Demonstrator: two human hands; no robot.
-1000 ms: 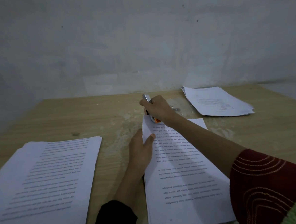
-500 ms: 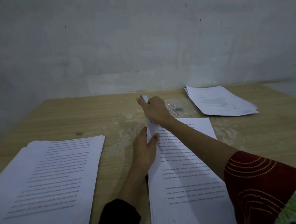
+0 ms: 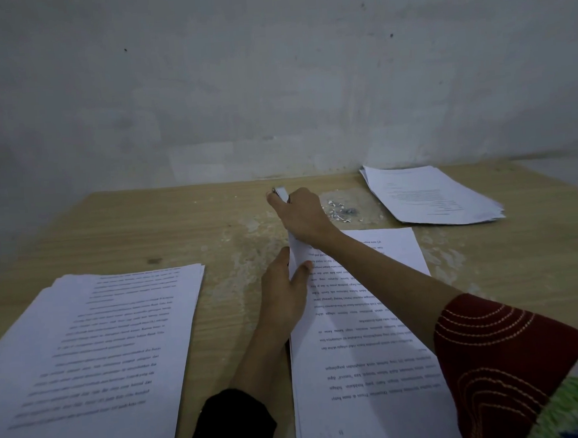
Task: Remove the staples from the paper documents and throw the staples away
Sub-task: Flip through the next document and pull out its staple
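Observation:
A printed paper document (image 3: 364,333) lies on the wooden table (image 3: 213,231) in front of me, its text upside down. My left hand (image 3: 286,291) presses on its far left edge, thumb on the sheet. My right hand (image 3: 301,214) grips a silver stapler-like tool (image 3: 280,193) at the document's far left corner, which lifts up under the hand. The tool's lower end and the staple are hidden by the hand. A small heap of pulled staples (image 3: 340,211) lies just right of that hand.
A thick stack of printed sheets (image 3: 85,363) fills the near left. Another stack of papers (image 3: 429,195) lies at the far right by the grey wall (image 3: 271,83). White flecks mark the table's middle.
My right hand has drawn the tool slightly away from me, and the orange part seen earlier is now hidden. The left hand has kept its place on the page edge.

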